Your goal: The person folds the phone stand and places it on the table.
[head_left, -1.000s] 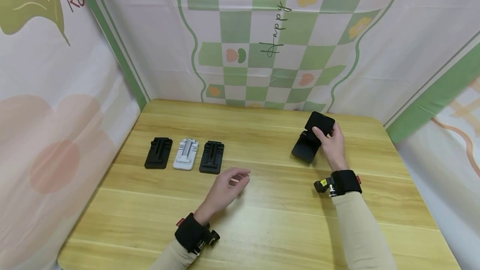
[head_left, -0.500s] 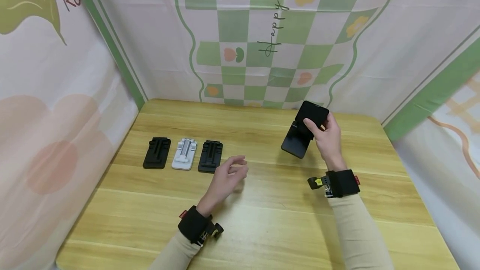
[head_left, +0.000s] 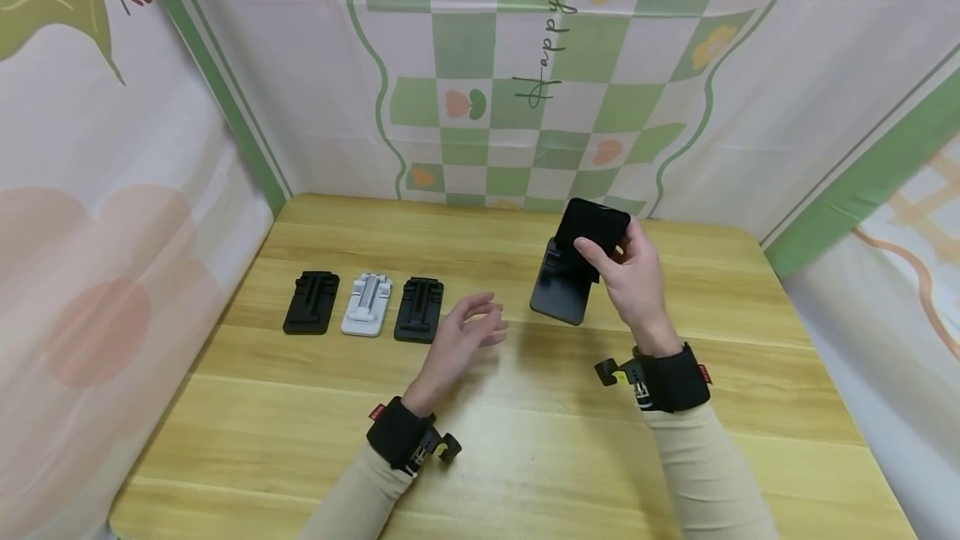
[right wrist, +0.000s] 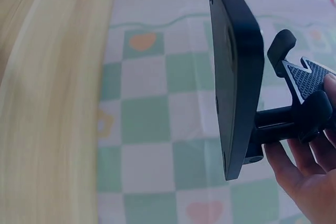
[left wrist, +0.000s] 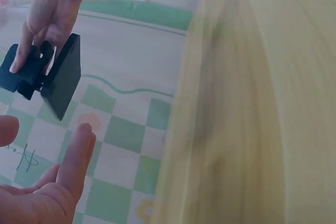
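A black folding phone stand (head_left: 561, 283), unfolded, is held up off the table by my right hand (head_left: 636, 286), whose thumb presses against its upper plate. In the right wrist view the base plate of the phone stand (right wrist: 236, 77) stands on edge, joined by a hinged arm to the cradle that the fingers (right wrist: 299, 169) grip. My left hand (head_left: 456, 344) hovers over the table with loosely bent fingers and nothing in them. In the left wrist view its fingers (left wrist: 76, 161) point toward the phone stand (left wrist: 65, 77), apart from it.
To the left, a folded black stand (head_left: 311, 302), a folded white stand (head_left: 367, 305) and another folded black stand (head_left: 419, 309) lie in a row on the wooden table (head_left: 247, 440). A patterned curtain (head_left: 300, 65) hangs behind the table's far edge.
My right hand has carried the phone stand to the left, turning it slightly. My left hand has risen a little toward the far side, its fingers opening somewhat. The row of folded stands stays put.
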Motion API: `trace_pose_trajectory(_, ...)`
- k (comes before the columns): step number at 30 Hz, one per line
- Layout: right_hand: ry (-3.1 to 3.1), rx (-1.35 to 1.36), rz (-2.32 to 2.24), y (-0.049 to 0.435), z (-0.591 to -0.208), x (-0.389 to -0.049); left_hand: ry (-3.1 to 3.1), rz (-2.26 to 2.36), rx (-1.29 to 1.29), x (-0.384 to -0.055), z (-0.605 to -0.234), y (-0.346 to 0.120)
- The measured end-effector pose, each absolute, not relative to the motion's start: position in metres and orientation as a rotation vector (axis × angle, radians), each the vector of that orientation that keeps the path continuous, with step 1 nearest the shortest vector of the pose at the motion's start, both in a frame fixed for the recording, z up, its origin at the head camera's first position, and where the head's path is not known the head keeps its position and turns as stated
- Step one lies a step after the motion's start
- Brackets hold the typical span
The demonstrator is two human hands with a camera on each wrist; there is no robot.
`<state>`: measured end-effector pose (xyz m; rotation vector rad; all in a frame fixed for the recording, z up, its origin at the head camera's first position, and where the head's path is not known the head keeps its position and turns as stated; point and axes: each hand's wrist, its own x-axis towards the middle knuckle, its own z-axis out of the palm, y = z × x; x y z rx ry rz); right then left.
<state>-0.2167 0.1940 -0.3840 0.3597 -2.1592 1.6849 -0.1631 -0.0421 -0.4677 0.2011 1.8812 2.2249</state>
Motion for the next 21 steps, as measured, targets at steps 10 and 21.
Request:
trace_pose_trajectory(10,-2.191,0.474,1.741,0.168,-0.386,-0.199,1.704,2.337,0.264,-0.166,-0.467,-0.032)
trace_pose_trajectory(21,-2.245,0.499,1.779,0.15,-0.378,-0.18,1.653,2.284,0.244,-0.163,-0.463,-0.027)
